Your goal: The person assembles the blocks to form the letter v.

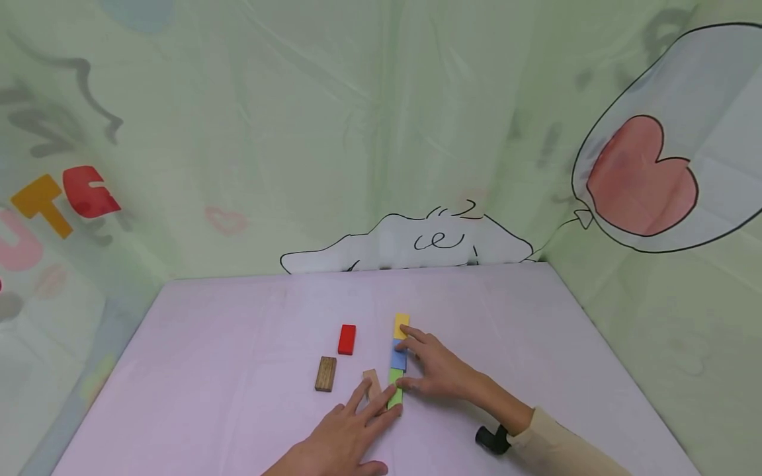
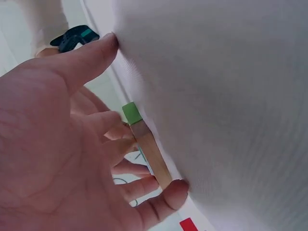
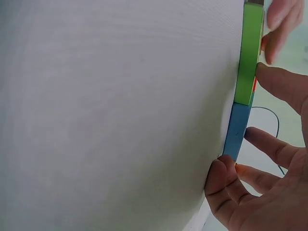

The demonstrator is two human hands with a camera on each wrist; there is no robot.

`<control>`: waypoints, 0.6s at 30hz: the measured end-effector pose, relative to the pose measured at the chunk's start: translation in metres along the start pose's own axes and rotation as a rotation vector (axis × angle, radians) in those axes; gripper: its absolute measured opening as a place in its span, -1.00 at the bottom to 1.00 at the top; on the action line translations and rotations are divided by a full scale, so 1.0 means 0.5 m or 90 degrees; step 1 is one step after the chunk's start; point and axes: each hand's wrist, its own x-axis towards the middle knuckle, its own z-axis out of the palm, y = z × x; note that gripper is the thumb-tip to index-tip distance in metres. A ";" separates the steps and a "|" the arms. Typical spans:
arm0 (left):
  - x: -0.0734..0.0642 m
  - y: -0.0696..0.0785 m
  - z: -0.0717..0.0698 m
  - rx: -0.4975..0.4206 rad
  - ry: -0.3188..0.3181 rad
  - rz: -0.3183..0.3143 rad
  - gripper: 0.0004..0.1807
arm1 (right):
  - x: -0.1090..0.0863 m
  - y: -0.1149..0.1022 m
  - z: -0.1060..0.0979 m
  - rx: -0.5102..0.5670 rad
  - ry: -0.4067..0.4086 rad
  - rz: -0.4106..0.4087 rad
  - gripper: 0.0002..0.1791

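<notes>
Green block (image 1: 397, 396), blue block (image 1: 399, 360) and yellow block (image 1: 401, 320): end-to-end row, worktop (image 1: 226, 357) middle, yellow towards far edge | right hand (image 1: 446, 371): fingers spread, touching the row, grasping nothing | left hand (image 1: 342, 433): unclenched, straight fingers about pale wooden block (image 1: 373, 381) beside green | red block (image 1: 346, 339), brown block (image 1: 325, 374): nearer left edge

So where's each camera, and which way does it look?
Head: on the head, facing forward and down at the table; left hand and right hand show.
Left wrist: worn there, facing the green block and pale wooden block; both hands show.
Right wrist: worn there, facing the blue block; both hands show.
Both wrist views share the green block.
</notes>
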 end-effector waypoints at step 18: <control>0.013 -0.084 -0.086 -0.252 0.191 -0.120 -0.37 | -0.002 -0.007 -0.004 -0.002 -0.008 0.013 -0.37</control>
